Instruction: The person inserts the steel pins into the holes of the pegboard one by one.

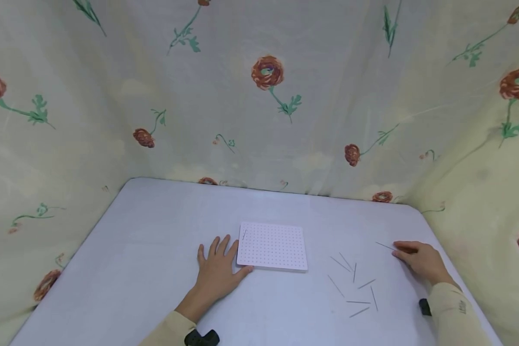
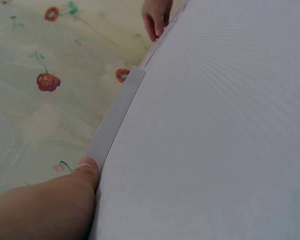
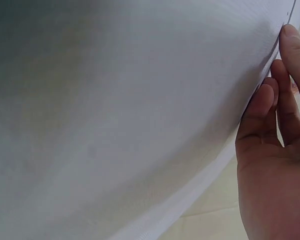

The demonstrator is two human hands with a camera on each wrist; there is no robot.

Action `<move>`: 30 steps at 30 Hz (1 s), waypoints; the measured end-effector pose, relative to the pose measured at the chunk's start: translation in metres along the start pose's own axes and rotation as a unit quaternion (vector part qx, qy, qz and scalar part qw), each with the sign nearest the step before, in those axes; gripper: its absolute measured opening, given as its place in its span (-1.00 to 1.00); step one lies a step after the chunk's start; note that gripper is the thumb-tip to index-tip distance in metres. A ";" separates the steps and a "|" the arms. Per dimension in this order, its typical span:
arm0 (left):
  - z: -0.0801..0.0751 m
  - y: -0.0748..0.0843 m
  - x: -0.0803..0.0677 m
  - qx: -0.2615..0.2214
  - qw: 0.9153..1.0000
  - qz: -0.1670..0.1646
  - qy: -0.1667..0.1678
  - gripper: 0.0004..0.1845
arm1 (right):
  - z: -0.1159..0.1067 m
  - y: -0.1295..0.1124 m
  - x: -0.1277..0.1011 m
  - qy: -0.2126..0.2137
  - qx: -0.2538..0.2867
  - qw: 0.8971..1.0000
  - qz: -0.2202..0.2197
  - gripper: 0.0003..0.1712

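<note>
A white pegboard (image 1: 272,246) with rows of small holes lies flat on the table, and a thin dark stick (image 1: 244,235) shows near its upper left corner. My left hand (image 1: 217,275) rests beside it with fingers spread, the thumb (image 2: 87,167) against the board's front edge. Far to the right, my right hand (image 1: 421,262) pinches one end of a thin grey stick (image 1: 384,245) between thumb and fingers, close over the table. The stick's free end points left. In the right wrist view, the fingertips (image 3: 262,100) are right at the tabletop.
Several more thin sticks (image 1: 358,302) lie scattered on the white table (image 1: 155,230) between the board and my right hand. A curtain (image 1: 225,96) with printed flowers hangs along the table's back and sides.
</note>
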State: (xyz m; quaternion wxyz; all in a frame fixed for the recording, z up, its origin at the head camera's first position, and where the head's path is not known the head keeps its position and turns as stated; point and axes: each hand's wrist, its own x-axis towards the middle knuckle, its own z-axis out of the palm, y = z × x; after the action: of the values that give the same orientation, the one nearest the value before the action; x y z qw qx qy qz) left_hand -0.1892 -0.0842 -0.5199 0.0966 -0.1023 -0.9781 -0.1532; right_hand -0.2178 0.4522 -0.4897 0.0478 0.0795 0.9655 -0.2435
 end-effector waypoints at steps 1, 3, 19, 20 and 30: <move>-0.001 0.000 0.000 0.000 1.000 0.000 0.001 -0.10 | -0.001 -0.001 0.000 -0.001 -0.002 1.000 0.000 -0.27; -0.001 0.000 0.000 -0.002 1.000 0.001 0.002 -0.10 | -0.002 -0.002 0.000 -0.003 -0.006 1.000 -0.001 -0.29; 0.001 -0.001 -0.001 0.002 1.000 0.007 0.013 -0.10 | -0.005 -0.008 -0.003 0.015 -0.019 1.000 0.004 -0.43; 0.001 -0.001 -0.001 0.002 1.000 0.006 0.012 -0.10 | -0.005 -0.009 -0.003 0.017 -0.022 1.000 0.001 -0.46; 0.000 0.000 -0.001 0.002 1.000 0.005 0.011 -0.10 | -0.002 -0.010 -0.001 0.025 -0.060 0.996 -0.054 -0.71</move>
State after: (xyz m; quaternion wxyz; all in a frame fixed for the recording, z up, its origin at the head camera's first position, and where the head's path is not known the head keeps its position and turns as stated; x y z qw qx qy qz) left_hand -0.1884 -0.0849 -0.5197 0.1082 -0.1051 -0.9768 -0.1521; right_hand -0.2187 0.4443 -0.4834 0.0150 0.0302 0.9821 -0.1853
